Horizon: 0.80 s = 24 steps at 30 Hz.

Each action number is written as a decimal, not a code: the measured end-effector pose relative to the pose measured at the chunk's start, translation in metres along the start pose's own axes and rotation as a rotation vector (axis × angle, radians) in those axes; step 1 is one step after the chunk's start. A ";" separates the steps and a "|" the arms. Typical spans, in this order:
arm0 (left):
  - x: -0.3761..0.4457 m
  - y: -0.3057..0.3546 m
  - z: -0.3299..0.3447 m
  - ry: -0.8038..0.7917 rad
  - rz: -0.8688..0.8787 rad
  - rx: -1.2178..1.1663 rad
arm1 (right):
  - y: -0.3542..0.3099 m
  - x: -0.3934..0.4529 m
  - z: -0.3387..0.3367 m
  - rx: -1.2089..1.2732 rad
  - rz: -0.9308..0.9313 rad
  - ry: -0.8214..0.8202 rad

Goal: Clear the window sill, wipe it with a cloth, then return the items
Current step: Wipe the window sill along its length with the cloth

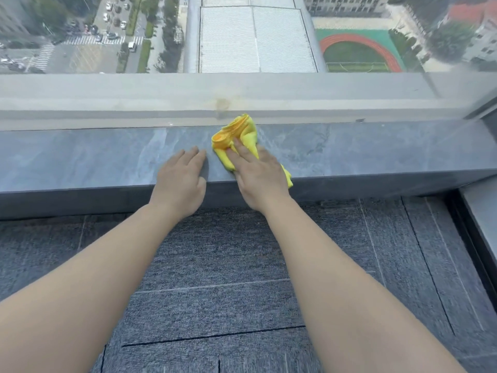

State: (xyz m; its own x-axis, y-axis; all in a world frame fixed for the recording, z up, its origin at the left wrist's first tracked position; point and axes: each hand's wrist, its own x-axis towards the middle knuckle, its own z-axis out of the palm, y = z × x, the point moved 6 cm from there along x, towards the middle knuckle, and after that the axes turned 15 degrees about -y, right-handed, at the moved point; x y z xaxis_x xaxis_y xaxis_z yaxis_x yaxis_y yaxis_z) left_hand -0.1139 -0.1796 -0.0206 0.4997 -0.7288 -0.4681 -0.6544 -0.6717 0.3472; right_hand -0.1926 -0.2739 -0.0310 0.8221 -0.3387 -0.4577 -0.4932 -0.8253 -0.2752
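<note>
A grey stone window sill point(80, 157) runs across the head view below a large window pane. A crumpled yellow cloth point(236, 133) lies on the sill near its middle, reaching back to the glass. My right hand point(258, 179) presses flat on the cloth's near part, fingers stretched over it. Just left of the cloth, my left hand point(180, 181) rests palm down on the bare sill with its fingers together and nothing in it. No other items stand on the visible sill.
The window glass point(242, 36) rises straight behind the sill. Grey carpet tiles point(228, 292) cover the floor below the sill's front edge. A dark frame and a light ledge point(481, 211) stand at the right.
</note>
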 end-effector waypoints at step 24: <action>0.011 0.044 -0.007 -0.003 -0.029 -0.174 | 0.136 -0.049 -0.043 0.286 0.432 0.340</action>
State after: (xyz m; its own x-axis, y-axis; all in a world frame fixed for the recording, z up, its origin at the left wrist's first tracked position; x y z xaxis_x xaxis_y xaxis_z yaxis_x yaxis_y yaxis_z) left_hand -0.1332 -0.2179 -0.0046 0.5149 -0.7088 -0.4821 -0.5319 -0.7052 0.4687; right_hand -0.2883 -0.3888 -0.0099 0.5526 -0.7791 -0.2959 -0.8197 -0.4438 -0.3622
